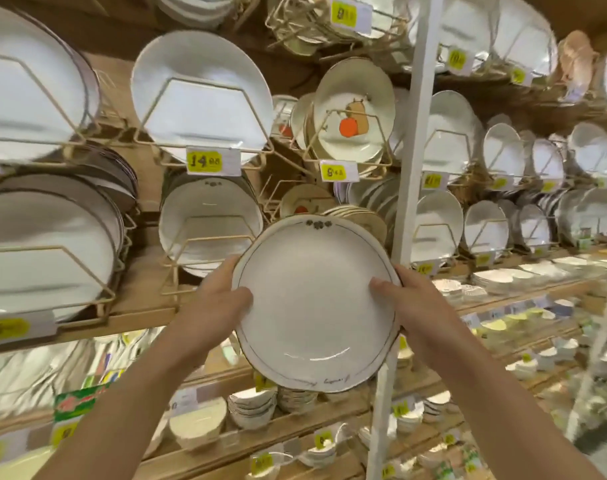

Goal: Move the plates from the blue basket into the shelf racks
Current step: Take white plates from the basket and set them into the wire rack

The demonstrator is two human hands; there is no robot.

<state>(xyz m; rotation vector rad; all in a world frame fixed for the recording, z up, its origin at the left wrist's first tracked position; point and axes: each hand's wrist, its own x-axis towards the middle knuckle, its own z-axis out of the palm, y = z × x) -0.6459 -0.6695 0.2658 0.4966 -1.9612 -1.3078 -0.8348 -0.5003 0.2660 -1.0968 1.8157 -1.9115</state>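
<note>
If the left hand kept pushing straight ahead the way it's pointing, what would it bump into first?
Likely the gold wire rack of matching plates just beyond the left hand, which grips the plate. Depth is unclear, so that's a guess.

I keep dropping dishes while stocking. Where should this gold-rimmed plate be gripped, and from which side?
Grip the gold-rimmed plate at its rim, from two opposite sides, as the left hand and right hand do here, with thumbs on the front face. It is wide, shallow and glossy, and its face is tilted toward the person, so the rim is probably the safest edge to clamp.
</note>
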